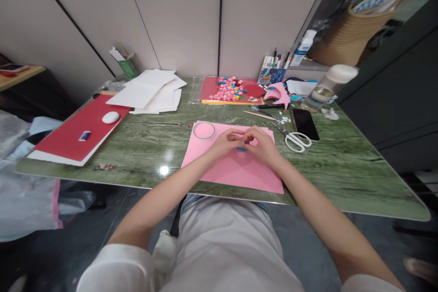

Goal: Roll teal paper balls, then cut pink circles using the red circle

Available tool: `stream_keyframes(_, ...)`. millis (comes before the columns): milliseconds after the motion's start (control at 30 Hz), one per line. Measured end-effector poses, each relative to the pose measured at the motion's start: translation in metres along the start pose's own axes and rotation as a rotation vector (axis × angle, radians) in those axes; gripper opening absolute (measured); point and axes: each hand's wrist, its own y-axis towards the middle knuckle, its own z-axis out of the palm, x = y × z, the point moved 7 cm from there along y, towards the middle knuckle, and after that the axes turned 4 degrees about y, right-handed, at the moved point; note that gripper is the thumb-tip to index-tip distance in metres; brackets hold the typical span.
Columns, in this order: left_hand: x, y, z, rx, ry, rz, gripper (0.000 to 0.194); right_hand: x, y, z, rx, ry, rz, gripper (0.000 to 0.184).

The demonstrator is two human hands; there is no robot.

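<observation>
Both of my hands meet above a stack of pink paper (236,174) near the table's front. My left hand (226,143) has thumb and fingers bent inward at the left side of a small blue piece (241,148). From the right, my right hand (262,144) pinches the same piece, its fingertips close against those of the left. Fingers cover most of the blue piece, so its exact shape and kind are hidden. A round, clear, dark-rimmed dish or lid (204,131) lies on the paper's upper left corner.
White-handled scissors (297,141), a phone (305,124) and a capped bottle (329,86) stand or lie to the right. Behind are small pink, blue and yellow pieces (228,90) on red paper. White sheets (147,89) and a red sheet with a white mouse (111,117) lie left.
</observation>
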Motion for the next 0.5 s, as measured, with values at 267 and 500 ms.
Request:
stream_keyframes(267,-0.0017,-0.0005,-0.0057,-0.027,-0.019,-0.020,0.040,0.0000,-0.0004,-0.0028,0.074,0.019,-0.022,0.012)
stream_keyframes(500,-0.0054,-0.0017,-0.0033,-0.003,0.023,0.001,0.036,-0.0005,-0.0010,0.0041,0.140,0.036,-0.056,0.021)
